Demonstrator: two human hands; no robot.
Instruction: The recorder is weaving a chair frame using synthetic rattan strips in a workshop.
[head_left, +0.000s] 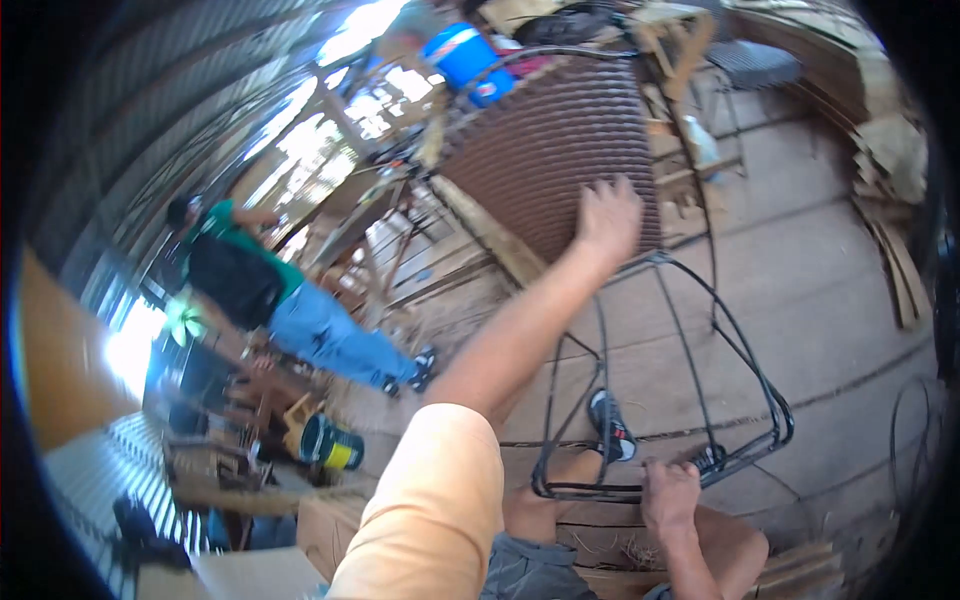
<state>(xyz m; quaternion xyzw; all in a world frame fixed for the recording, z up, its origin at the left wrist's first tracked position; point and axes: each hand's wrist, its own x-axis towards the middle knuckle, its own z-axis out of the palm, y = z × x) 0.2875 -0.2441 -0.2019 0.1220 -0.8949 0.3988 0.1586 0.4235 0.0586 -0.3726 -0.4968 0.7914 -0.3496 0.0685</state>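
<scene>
A chair frame of black metal rods (pixel 745 350) stands tilted on the floor in front of me, its back covered with a brown woven panel (pixel 545 140). My left hand (pixel 608 215), at the end of an arm in an orange sleeve, lies flat with fingers spread on the lower right edge of the woven panel. My right hand (pixel 668 495) is closed around the lowest rod of the frame, close to my knee. My foot in a dark sandal (pixel 611 425) shows through the frame.
Another person (pixel 255 285) in a green shirt and jeans bends over at the left beside wooden furniture. A green and yellow can (pixel 331 443) stands on the floor at lower left. A blue container (pixel 466 55) sits beyond the panel. Wooden planks (pixel 900 270) lie at right.
</scene>
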